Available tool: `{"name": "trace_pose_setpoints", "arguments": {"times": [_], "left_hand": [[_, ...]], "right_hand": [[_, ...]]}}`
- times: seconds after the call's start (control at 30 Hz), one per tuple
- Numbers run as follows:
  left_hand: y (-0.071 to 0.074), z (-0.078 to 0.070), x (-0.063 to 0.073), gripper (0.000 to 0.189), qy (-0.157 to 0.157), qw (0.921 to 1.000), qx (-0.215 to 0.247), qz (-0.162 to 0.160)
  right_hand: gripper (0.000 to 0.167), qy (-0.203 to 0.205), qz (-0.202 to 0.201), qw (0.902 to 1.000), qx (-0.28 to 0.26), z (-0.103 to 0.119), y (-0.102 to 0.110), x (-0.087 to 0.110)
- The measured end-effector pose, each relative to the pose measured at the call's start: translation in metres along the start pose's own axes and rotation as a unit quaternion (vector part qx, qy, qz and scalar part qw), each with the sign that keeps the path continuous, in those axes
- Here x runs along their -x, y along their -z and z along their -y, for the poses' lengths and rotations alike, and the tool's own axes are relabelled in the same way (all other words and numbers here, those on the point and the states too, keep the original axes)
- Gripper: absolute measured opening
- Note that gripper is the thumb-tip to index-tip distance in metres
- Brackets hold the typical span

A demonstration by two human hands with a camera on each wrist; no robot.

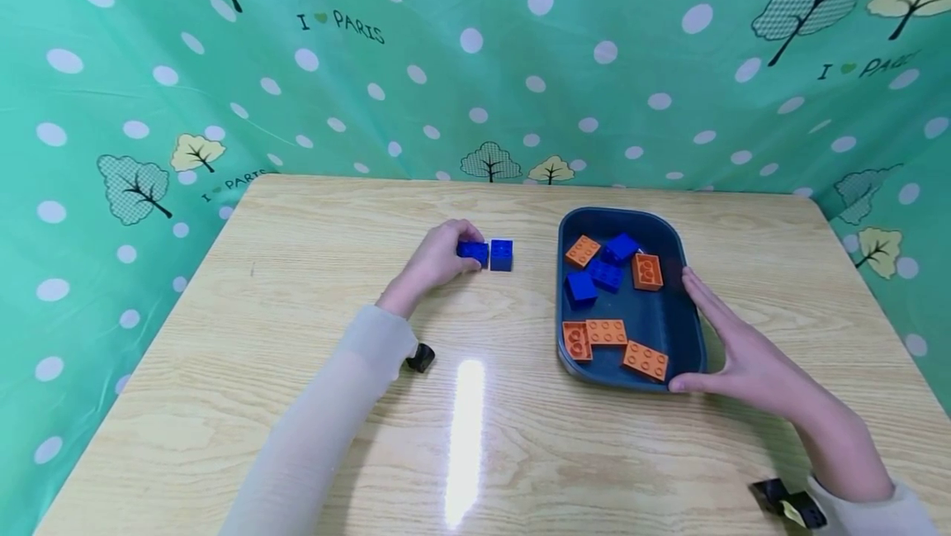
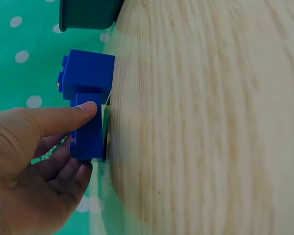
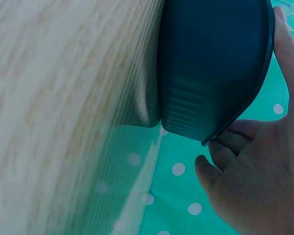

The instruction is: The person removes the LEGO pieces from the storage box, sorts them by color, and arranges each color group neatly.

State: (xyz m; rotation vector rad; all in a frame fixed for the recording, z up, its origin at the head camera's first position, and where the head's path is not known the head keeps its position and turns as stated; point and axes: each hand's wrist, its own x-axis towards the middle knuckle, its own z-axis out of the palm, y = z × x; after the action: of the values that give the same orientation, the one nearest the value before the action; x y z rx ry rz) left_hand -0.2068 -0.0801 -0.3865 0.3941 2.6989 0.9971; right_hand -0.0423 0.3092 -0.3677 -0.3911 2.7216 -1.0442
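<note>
In the head view my left hand (image 1: 440, 258) pinches a blue toy building brick (image 1: 473, 253) between thumb and fingers. The left wrist view shows the thumb lying on the face of this brick (image 2: 89, 132), its studs turned toward the palm side. Right beside it stands a second blue brick (image 1: 501, 255), studs up. My right hand (image 1: 750, 354) rests at the near right corner of a dark blue bin (image 1: 694, 338), thumb and fingers spread along its rim. Inside the bin lie several blue bricks (image 1: 581, 288) and several orange bricks (image 1: 645, 360), some tipped over.
The wooden table (image 1: 297, 272) carries everything, with a bright light reflection near its front. Behind it hangs a green dotted curtain (image 1: 446, 82) with tree prints. Black wrist devices (image 1: 421, 358) sit at both sleeves.
</note>
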Motion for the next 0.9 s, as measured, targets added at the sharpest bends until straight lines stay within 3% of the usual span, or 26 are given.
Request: {"name": "trace_pose_setpoints", "arguments": {"times": [0.37,0.67,0.9], "left_hand": [[-0.001,0.003,0.0,0.046,-0.019,0.9998,-0.006,0.01],[0.008,0.001,0.003,0.05,-0.006,0.9997,0.02,0.009],[0.015,-0.004,0.004,0.049,-0.016,0.9995,0.026,0.003]], "right_hand": [[0.126,0.004,0.001,1.0,-0.003,0.0,0.001,0.0],[0.126,0.001,0.001,1.0,-0.005,0.0,0.001,0.0],[0.126,0.001,0.0,1.0,-0.004,0.0,0.001,0.0]]}}
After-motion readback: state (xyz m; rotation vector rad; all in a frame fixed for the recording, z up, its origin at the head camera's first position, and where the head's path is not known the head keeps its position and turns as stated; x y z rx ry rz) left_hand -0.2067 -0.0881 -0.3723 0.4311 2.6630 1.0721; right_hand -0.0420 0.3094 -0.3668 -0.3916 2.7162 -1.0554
